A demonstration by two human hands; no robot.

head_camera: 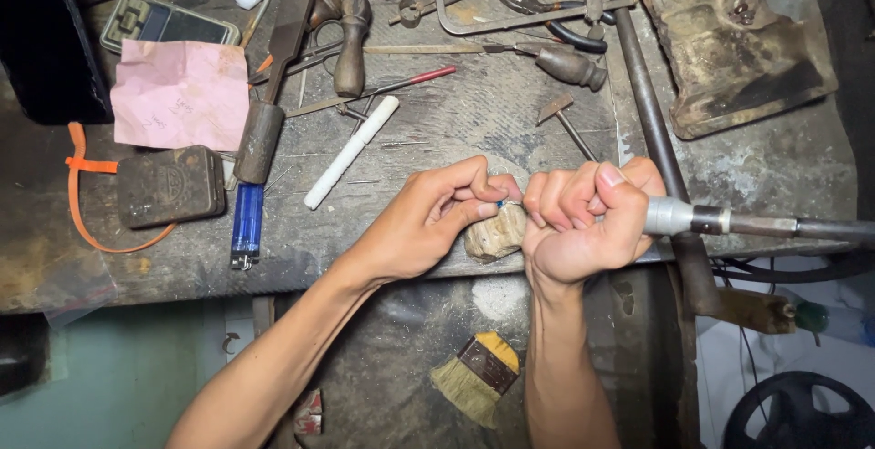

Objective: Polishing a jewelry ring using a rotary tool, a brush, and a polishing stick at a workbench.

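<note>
My left hand (437, 216) pinches a tiny piece with a blue speck (500, 204) between thumb and fingertips, resting it on a worn wooden bench peg (492, 234) at the bench's front edge. My right hand (583, 216) is clenched around a metal rotary handpiece (693, 219) whose flexible shaft runs off to the right. The tool's tip is hidden behind my fingers, close to the small piece. Both hands touch each other over the peg.
The worn bench (456, 121) carries a blue lighter (246, 227), a white stick (351, 151), a pink paper (180, 93), a dark pouch (169, 186), files, pliers and a saw frame (510, 11). A brush (476, 378) lies below the bench. A metal pipe (649, 112) crosses at the right.
</note>
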